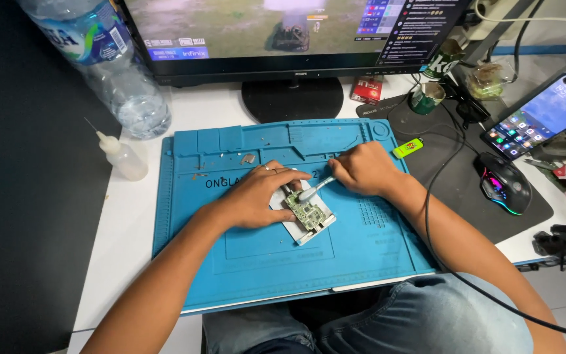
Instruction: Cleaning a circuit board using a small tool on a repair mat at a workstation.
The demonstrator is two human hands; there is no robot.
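A small green circuit board point(308, 212) lies on a white pad point(296, 229) in the middle of a blue work mat point(263, 262). My left hand point(257, 195) presses down on the board's left edge, fingers spread over it. My right hand point(361, 169) grips a thin white-handled brush point(316, 189), whose tip touches the top of the board.
A monitor on a round black stand point(291, 98) stands behind the mat. A large water bottle point(116, 65) and a small squeeze bottle point(122, 156) stand at left. At right are a yellow-green lighter point(408, 147), a mouse point(506, 183), a phone point(545, 115), a tin point(426, 97) and cables.
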